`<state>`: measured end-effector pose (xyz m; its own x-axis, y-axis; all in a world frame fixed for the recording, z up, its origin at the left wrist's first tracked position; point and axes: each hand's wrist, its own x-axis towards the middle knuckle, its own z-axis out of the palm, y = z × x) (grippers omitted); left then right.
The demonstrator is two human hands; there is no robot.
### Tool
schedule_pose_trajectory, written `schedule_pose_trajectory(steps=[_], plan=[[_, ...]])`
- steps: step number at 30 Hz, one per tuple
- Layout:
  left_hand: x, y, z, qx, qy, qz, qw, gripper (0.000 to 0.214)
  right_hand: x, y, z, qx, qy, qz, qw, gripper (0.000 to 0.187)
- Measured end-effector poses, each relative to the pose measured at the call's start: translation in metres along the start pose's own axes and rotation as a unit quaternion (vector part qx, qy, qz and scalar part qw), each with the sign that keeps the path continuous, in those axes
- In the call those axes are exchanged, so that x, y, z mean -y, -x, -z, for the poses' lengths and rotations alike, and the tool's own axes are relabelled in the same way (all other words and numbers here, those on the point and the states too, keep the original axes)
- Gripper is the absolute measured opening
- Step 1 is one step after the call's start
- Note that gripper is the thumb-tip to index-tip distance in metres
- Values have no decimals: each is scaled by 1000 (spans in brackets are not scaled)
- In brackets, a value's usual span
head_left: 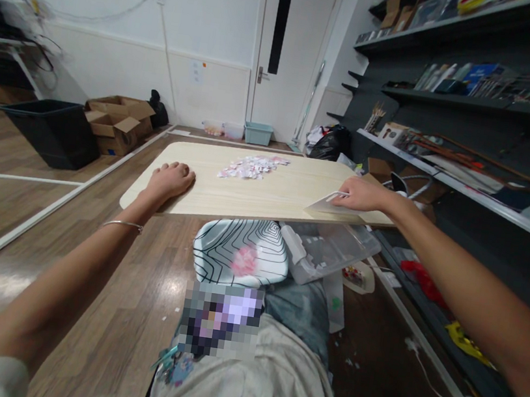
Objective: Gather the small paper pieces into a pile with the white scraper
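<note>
My left hand [169, 182] rests on the near left edge of a light wooden tabletop [256, 191], fingers curled over the rim, holding nothing else. My right hand [361, 194] sits at the table's near right edge and grips a thin pale card-like sheet [326, 203] that lies flat on the wood. A heap of small pink and white paper pieces [252, 166] lies on the far middle of the table, apart from both hands. A thin bracelet [123, 224] circles my left wrist.
Below the table are a black-and-white patterned cushion [238, 250] and a clear plastic box [327, 247]. Dark shelves [480, 104] full of items line the right wall. A black bin [52, 129] and cardboard boxes [118, 122] stand on the floor at the left. A white door [290, 51] is behind.
</note>
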<state>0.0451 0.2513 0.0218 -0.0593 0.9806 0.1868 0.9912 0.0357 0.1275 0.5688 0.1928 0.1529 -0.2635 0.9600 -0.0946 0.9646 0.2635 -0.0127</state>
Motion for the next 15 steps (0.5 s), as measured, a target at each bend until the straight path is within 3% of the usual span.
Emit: schedule_pose_trajectory(steps=[4,8,15], plan=[[-4,11,1,15,-12,-9,1000,74,-11,3,-2,-13,24,-11,1000,48],[-6,18,1,38,-28,-16,999,76,2,-6,6,-10,72,-20,997,34],[-1,34,-3,54,-31,-57,996,73,34,-31,17,9,115,-33,993,48]])
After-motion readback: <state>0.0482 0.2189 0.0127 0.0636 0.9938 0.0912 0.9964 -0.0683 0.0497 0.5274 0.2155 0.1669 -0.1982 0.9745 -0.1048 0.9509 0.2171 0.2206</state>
